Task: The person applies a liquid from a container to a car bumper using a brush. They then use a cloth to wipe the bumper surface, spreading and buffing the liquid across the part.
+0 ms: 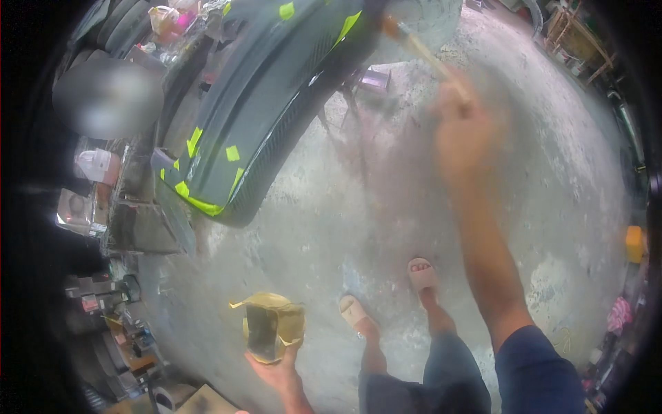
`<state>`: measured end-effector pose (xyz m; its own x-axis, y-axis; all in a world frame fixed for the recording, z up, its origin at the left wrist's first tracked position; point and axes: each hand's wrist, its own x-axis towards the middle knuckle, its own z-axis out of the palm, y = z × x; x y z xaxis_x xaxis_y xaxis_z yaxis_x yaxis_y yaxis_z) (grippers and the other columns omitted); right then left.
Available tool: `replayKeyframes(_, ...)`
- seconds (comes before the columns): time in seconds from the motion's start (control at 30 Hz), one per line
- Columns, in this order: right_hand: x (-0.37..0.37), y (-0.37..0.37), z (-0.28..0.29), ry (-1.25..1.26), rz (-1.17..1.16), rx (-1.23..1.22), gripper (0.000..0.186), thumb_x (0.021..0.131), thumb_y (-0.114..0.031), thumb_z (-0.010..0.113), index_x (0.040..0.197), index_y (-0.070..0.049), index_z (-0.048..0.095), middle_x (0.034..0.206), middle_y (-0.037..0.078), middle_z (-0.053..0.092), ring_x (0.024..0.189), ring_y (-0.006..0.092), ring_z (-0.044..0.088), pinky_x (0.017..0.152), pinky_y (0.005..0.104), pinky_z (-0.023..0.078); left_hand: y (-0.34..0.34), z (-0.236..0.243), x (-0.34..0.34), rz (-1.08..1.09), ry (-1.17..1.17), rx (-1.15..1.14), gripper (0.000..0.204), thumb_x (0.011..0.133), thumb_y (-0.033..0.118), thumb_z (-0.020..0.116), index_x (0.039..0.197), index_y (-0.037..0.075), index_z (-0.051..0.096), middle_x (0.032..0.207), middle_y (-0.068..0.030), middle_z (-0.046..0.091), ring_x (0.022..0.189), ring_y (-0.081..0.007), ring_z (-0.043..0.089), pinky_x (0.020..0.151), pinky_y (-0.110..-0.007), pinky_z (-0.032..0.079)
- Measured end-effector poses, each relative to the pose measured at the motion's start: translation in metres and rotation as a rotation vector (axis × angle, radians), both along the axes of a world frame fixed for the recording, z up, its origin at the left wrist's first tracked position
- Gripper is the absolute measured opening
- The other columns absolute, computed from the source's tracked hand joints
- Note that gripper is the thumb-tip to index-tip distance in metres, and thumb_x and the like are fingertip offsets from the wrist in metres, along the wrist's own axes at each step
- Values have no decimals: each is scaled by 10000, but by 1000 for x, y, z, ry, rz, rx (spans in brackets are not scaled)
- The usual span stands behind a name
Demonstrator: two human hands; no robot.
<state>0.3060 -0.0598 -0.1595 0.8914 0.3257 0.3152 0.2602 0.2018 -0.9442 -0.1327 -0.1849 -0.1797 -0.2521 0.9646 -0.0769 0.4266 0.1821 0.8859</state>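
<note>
The right hand (460, 134) was raised and closed around the wooden handle of a paintbrush (422, 52), whose bristle end was held against the upper edge of a dark car bumper panel (265, 114). The left hand (279, 369) was held low, well apart from the right, cupped under a small torn-open yellowish container (270, 328) with a dark inside. Patches of yellow-green masking tape (194, 141) were noted on the panel at several spots, so masking was judged done. How much of the panel had been brushed could not be told: no clear boundary between coated and uncoated surface was visible. The right hand and brush were motion-blurred. The panel's upper end was cut off by the frame, and its support was largely hidden. The container's contents could not be made out. Sandalled feet (389, 293) were seen on the concrete floor (552, 228).
</note>
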Motion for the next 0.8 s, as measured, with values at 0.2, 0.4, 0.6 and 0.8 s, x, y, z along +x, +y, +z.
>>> replayKeyframes(0.2,-163,-7,-57,-285,50,26,405,906,44,664,1307,-13,687,1107,157,725,879,243,699,744,317,543,-4,10,-47,43,-30,-6,734,700,-16,864,1327,43,487,1220,-63,569,1099,-190,584,980,-347,493)
replayKeyframes(0.4,-285,-43,-95,-444,299,4,489,774,56,682,1255,-30,709,1150,143,740,808,259,688,685,355,512,0,26,-81,51,-61,-35,755,703,11,876,1343,42,478,1220,-69,569,1105,-193,582,991,-352,485)
replayKeyframes(0.6,-299,-52,-71,-402,424,47,387,813,45,682,1185,-54,727,1114,96,755,778,241,688,662,347,499,-5,32,-89,-6,-17,-26,758,697,27,883,1335,35,474,1230,-77,559,1120,-209,578,998,-366,486)
replayKeyframes(0.8,-194,-22,-42,-99,523,104,278,898,14,686,1165,-55,720,1014,121,740,781,249,682,675,348,521,-13,35,-37,-48,-15,-59,783,688,28,907,1338,42,471,1232,-69,556,1122,-206,574,993,-375,487)
